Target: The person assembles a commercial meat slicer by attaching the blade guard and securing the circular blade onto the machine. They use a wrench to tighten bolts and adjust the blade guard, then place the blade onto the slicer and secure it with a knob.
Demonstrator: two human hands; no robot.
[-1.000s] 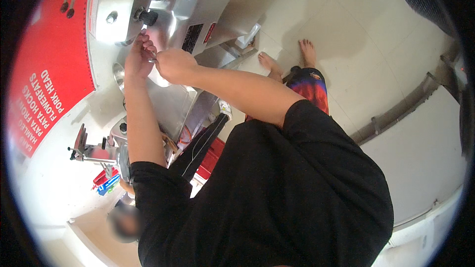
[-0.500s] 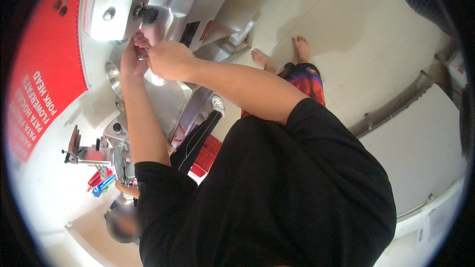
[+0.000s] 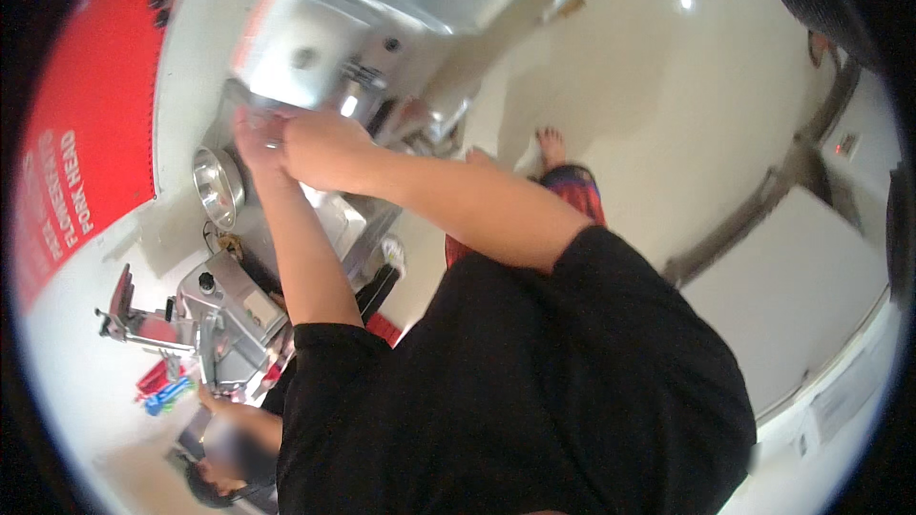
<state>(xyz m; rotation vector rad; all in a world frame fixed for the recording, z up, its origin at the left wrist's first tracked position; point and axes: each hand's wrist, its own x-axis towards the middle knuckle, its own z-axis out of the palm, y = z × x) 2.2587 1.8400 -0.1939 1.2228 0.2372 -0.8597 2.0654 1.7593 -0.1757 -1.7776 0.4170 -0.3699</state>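
Observation:
Both of my hands are raised against the lower edge of a steel machine housing (image 3: 296, 57) at the upper left. My left hand (image 3: 253, 138) reaches up with its fingers on the metal, and a small shiny bit shows between the two hands. Pressed beside it is my right hand (image 3: 320, 148), with the fingers curled. The picture is blurred, so I cannot tell what either hand grips. My black shirt (image 3: 515, 391) fills the lower middle.
A round steel bowl (image 3: 218, 186) sits below my hands. A grey slicing machine (image 3: 224, 310) stands lower left, with red and blue items (image 3: 162, 386) beside it. Another person (image 3: 229, 448) is at the bottom left. A red wall panel (image 3: 76, 133), my bare foot (image 3: 551, 145), and a white counter (image 3: 801, 296) surround me.
The view has swung and blurred. My hands stay together at the steel machine, now just under its housing instead of at the black knob.

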